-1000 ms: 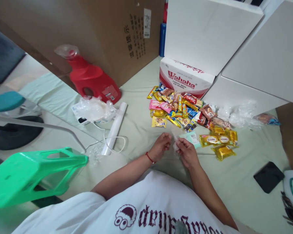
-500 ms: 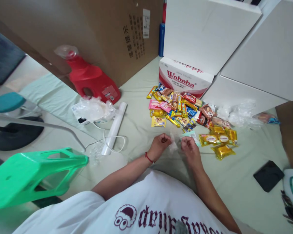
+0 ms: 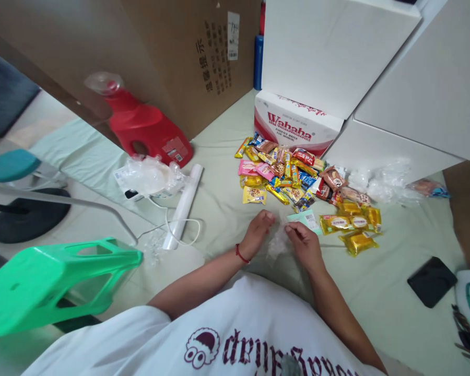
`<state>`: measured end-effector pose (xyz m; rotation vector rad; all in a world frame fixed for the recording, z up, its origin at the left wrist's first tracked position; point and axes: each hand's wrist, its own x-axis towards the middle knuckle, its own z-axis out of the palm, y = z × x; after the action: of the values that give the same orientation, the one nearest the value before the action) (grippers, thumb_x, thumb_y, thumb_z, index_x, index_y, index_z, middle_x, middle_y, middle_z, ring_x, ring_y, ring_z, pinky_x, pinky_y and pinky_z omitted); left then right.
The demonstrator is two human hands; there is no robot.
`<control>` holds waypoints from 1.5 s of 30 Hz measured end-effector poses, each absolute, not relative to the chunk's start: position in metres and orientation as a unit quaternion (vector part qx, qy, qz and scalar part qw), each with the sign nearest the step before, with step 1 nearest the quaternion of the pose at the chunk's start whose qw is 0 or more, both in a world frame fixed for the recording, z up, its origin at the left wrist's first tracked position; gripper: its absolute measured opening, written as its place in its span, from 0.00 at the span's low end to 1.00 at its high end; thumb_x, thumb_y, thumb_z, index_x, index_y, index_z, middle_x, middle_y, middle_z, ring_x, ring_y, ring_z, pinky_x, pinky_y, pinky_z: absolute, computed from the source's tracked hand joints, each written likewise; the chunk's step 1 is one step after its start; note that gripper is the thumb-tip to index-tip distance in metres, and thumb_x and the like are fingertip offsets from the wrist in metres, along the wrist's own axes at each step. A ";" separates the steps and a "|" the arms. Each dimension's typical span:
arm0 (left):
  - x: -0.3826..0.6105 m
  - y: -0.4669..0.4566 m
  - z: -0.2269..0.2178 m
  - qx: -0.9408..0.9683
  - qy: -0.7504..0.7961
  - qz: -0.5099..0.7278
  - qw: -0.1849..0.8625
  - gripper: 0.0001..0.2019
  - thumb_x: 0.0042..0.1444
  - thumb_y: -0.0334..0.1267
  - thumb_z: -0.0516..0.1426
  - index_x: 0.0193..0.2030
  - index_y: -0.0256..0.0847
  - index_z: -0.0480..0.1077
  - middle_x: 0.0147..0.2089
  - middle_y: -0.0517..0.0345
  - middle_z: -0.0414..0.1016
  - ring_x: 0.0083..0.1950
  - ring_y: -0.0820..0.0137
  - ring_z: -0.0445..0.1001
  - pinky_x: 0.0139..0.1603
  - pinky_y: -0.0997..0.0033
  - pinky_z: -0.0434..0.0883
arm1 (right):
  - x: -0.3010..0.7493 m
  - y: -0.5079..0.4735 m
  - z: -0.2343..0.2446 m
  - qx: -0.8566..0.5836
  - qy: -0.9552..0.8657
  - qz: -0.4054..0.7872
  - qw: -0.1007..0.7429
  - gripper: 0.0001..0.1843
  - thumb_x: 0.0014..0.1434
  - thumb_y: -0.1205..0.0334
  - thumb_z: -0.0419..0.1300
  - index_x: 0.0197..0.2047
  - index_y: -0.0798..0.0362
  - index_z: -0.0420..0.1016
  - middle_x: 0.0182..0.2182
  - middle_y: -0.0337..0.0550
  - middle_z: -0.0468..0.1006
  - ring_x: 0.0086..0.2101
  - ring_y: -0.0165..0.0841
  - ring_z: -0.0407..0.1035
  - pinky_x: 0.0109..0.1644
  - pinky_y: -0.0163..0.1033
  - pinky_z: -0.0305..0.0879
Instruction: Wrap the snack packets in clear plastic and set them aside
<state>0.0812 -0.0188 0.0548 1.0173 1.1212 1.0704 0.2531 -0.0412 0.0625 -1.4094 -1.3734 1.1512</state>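
My left hand (image 3: pixel 257 232) and my right hand (image 3: pixel 305 244) are close together over the pale green sheet (image 3: pixel 227 209), both pinching a thin clear plastic bag (image 3: pixel 278 241) that hangs between them. A red cord circles my left wrist. Just beyond my fingers lies a pale green packet (image 3: pixel 306 220). Behind it spreads a pile of wrapped snacks (image 3: pixel 285 175), with several gold packets (image 3: pixel 352 230) to the right.
A Wahaha carton (image 3: pixel 297 125) and white foam blocks (image 3: pixel 337 52) stand behind the snacks. A red jug (image 3: pixel 144 128), crumpled plastic (image 3: pixel 149 175), a white roll (image 3: pixel 183 206) and a cable lie left. A green stool (image 3: pixel 55 282) is near left, a black phone (image 3: pixel 432 281) right.
My hands have drawn a little closer together and the clear bag now bunches lower between them. The rest stays put.
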 end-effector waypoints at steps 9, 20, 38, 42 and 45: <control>0.078 -0.004 0.052 0.269 0.431 0.522 0.685 0.25 0.47 0.56 0.71 0.32 0.41 0.66 0.28 0.67 0.64 0.29 0.77 0.62 0.30 0.76 0.63 | 0.275 -0.043 0.061 -0.560 -0.374 0.510 0.534 0.16 0.56 0.46 0.71 0.35 0.50 0.81 0.26 0.35 0.73 0.29 0.29 0.63 0.36 0.35 0.60; 0.033 -0.009 0.026 0.212 0.469 0.505 0.693 0.22 0.50 0.50 0.71 0.32 0.42 0.62 0.28 0.66 0.66 0.27 0.77 0.65 0.29 0.75 0.67 | 0.358 -0.096 0.031 -0.711 -0.353 0.427 0.434 0.21 0.54 0.40 0.70 0.37 0.50 0.78 0.31 0.41 0.73 0.29 0.32 0.63 0.31 0.38 0.62; 0.031 -0.031 0.011 0.237 0.564 0.540 0.578 0.17 0.59 0.49 0.62 0.34 0.44 0.58 0.23 0.72 0.57 0.19 0.79 0.55 0.19 0.78 0.51 | 0.277 -0.070 0.050 -0.549 -0.628 0.343 0.433 0.12 0.70 0.51 0.57 0.42 0.48 0.77 0.33 0.41 0.77 0.36 0.36 0.68 0.42 0.43 0.67; 0.020 -0.037 0.014 0.216 0.570 0.525 0.594 0.16 0.57 0.47 0.62 0.34 0.44 0.59 0.22 0.72 0.55 0.18 0.80 0.52 0.17 0.78 0.47 | 0.308 -0.076 0.067 -0.611 -0.488 0.346 0.519 0.17 0.67 0.42 0.59 0.41 0.48 0.73 0.32 0.39 0.72 0.32 0.34 0.67 0.37 0.40 0.65; 0.022 -0.039 0.017 0.213 0.566 0.517 0.605 0.14 0.56 0.45 0.63 0.34 0.44 0.60 0.22 0.71 0.55 0.18 0.80 0.52 0.17 0.77 0.49 | 0.296 -0.086 0.067 -0.542 -0.695 0.246 0.405 0.22 0.60 0.40 0.67 0.49 0.47 0.77 0.45 0.47 0.77 0.47 0.43 0.70 0.54 0.50 0.67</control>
<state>0.0215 -0.0390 0.0167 0.4927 1.3101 1.1958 0.2962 -0.0859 0.0667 -1.3674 -1.7532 0.6213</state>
